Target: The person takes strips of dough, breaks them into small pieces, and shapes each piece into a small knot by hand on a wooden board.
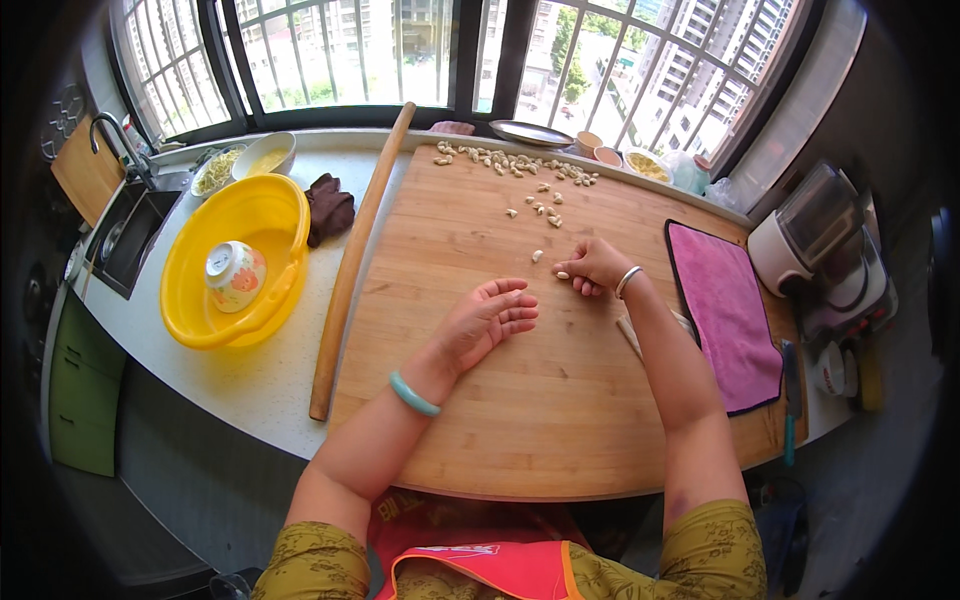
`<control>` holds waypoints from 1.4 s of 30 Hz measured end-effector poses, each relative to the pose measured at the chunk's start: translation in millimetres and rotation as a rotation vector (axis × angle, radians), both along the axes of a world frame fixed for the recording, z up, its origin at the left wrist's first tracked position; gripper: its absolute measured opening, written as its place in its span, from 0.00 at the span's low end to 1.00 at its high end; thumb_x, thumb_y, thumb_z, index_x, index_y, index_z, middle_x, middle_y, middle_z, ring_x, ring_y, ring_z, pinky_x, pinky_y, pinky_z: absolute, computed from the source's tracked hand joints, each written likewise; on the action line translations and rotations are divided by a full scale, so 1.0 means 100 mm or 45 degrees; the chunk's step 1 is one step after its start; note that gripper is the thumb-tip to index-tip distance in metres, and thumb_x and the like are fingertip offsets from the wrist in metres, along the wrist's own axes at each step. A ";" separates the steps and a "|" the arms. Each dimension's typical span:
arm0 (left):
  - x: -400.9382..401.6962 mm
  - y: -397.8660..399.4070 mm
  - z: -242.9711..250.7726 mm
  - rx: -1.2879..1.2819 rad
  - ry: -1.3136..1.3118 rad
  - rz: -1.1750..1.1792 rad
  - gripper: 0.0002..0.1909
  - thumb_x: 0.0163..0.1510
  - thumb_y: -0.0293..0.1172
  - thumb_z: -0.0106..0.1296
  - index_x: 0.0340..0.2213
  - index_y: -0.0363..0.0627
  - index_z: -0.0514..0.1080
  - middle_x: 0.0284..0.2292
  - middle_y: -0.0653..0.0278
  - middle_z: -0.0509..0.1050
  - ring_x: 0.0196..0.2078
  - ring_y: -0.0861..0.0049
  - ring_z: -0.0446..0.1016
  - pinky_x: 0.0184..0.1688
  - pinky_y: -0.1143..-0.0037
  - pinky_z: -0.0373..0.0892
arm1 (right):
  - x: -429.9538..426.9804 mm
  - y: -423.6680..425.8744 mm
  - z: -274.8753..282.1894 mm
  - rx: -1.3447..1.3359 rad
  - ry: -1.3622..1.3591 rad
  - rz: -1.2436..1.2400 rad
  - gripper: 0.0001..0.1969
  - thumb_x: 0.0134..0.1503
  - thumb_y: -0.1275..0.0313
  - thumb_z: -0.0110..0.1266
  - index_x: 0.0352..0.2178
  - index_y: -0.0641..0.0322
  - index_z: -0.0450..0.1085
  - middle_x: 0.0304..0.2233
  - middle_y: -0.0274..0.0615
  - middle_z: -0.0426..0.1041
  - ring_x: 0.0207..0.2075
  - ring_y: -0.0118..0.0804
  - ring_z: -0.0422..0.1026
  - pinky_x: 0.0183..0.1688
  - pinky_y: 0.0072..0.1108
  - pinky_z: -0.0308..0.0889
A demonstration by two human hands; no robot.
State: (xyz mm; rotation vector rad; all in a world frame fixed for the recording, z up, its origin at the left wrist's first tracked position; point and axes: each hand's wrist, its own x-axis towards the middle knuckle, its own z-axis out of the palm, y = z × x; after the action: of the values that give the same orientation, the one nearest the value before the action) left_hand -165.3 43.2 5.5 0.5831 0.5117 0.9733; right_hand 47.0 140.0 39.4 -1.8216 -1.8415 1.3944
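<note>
My left hand (491, 315), with a green bangle at its wrist, is held over the wooden board (480, 427), palm partly up; a small pale bit shows by its fingertips, and whether it is held is unclear. My right hand (591, 268), wearing a silver bangle, has its fingers curled, with thumb and forefinger at a small pale dough piece (562, 275). Another small dough piece (537, 256) lies just beyond, to the left of that hand. Several shaped dough pieces (517, 163) are scattered along the board's far edge, and a few (553, 220) lie nearer.
A long wooden rolling pin (360, 247) lies along the board's left side. Left of it are a brown cloth (330, 209) and a yellow basin (180, 262) holding an upturned bowl (238, 281). At right are a pink cloth (724, 307), partly hidden dough strips (628, 334) and a knife (790, 390).
</note>
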 end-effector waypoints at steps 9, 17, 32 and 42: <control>-0.05 0.12 -0.02 0.022 -0.051 0.012 0.14 0.50 0.26 0.45 0.39 0.36 0.59 0.31 0.58 0.69 0.34 0.74 0.70 0.38 0.75 0.69 | 0.10 0.03 -0.12 0.170 0.274 -0.281 0.12 0.53 0.65 0.44 0.30 0.67 0.62 0.19 0.39 0.70 0.14 0.29 0.69 0.13 0.14 0.64; 0.02 0.17 -0.04 -0.004 -0.085 -0.042 0.13 0.51 0.26 0.43 0.39 0.36 0.59 0.31 0.57 0.69 0.34 0.73 0.70 0.39 0.74 0.69 | 0.12 0.12 0.07 0.559 0.885 -0.327 0.09 0.53 0.73 0.43 0.32 0.70 0.64 0.27 0.41 0.70 0.30 0.30 0.70 0.34 0.18 0.67; 0.04 0.20 -0.06 -0.058 -0.119 -0.071 0.12 0.52 0.28 0.43 0.38 0.37 0.60 0.31 0.58 0.69 0.34 0.73 0.69 0.39 0.74 0.69 | -0.09 0.76 -0.34 1.618 -0.550 0.315 0.10 0.49 0.72 0.45 0.35 0.61 0.67 0.39 0.41 0.67 0.43 0.41 0.64 0.44 0.27 0.59; -0.04 0.18 -0.06 -0.080 -0.081 -0.032 0.11 0.53 0.27 0.42 0.38 0.37 0.60 0.31 0.58 0.69 0.34 0.74 0.70 0.38 0.76 0.70 | -0.70 0.35 -0.36 1.400 -0.222 0.556 0.09 0.49 0.71 0.45 0.31 0.61 0.68 0.36 0.40 0.68 0.40 0.42 0.65 0.41 0.26 0.62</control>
State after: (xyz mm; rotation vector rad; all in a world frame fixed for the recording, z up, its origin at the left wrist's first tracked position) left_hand -169.0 61.5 -0.8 0.4992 0.4754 0.9456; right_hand -23.0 175.1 3.7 -1.0010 -2.4291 0.1022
